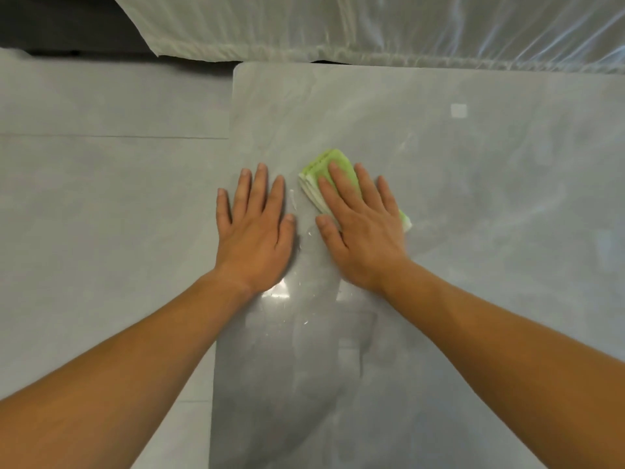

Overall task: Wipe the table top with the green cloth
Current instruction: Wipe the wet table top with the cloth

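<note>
A grey marble-look table top (439,147) fills the right and centre of the head view. On it lies a folded green cloth (319,167), its far end sticking out past my fingers. My right hand (362,228) lies flat on the cloth with fingers spread, pressing it to the table. Just left of it my left hand (253,225) rests palm down on the bare table near the left edge, fingers apart and holding nothing. Small white specks and a wet shine show on the surface between and below my hands.
The table's left edge (225,231) runs down the middle of the view, with grey floor tiles (101,198) beyond it. A pale sheer curtain (372,25) hangs along the table's far edge. A small bright square reflection (459,110) sits on the far table top.
</note>
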### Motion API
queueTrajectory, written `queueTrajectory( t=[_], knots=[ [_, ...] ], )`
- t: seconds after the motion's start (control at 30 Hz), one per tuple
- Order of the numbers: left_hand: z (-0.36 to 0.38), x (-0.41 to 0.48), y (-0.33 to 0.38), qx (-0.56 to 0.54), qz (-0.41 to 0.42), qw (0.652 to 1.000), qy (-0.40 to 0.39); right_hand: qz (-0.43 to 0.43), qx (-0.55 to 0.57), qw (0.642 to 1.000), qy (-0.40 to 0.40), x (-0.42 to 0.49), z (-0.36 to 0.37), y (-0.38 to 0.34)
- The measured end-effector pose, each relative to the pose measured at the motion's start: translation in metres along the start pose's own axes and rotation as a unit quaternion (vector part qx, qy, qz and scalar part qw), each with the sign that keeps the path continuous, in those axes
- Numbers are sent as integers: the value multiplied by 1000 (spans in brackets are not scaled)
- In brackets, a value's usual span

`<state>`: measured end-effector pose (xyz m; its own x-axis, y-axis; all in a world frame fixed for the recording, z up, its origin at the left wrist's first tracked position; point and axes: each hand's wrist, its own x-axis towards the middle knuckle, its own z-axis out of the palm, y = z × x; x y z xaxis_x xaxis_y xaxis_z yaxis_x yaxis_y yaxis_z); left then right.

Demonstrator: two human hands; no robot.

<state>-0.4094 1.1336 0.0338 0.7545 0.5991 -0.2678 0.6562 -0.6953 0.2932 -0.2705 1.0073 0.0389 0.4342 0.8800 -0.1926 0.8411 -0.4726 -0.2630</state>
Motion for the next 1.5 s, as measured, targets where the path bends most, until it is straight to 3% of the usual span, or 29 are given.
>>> queueTrajectory(
  t=[0.27, 0.47, 0.63, 0.7, 0.77, 0.87, 0.93, 1.17, 1.23, 1.33, 1.4, 1.5],
  knots=[
    [6, -23, 3, -64, -43, 997, 1, -257, -76, 962, -58, -71, 6, 51],
    [9, -26, 5, -67, -59, 996, -4, -20, -9, 1000, 5, -41, 4, 27],
    [7, -47, 9, -81, -59, 995, -16, -203, -23, 978, -43, -124, 22, 15],
    [7, -63, 8, -105, -61, 993, -15, -222, -23, 974, -48, -127, 21, 23],
    [8, -80, 5, -116, -49, 992, -11, -159, -24, 987, -23, -110, 19, 23],
    [11, -105, -3, -125, -28, 992, -9, 25, 6, 1000, 16, -79, 20, 9],
    [13, -119, -8, -129, -18, 991, -13, 81, 16, 996, 30, -83, 27, -11],
    [26, -171, -15, -70, 38, 996, -48, -136, -28, 990, -33, -187, 47, -21],
    [34, -187, -17, -44, 52, 996, -58, -101, -31, 994, -15, -175, 41, -11],
    [44, -205, -20, -23, 68, 996, -56, 50, 14, 998, 24, -155, 39, -21],
    [48, -212, -21, -26, 72, 996, -47, 95, 30, 994, 38, -171, 51, -45],
    [51, -221, -23, -64, 77, 994, -32, -25, 0, 1000, 14, -237, 75, -68]
  ],
)
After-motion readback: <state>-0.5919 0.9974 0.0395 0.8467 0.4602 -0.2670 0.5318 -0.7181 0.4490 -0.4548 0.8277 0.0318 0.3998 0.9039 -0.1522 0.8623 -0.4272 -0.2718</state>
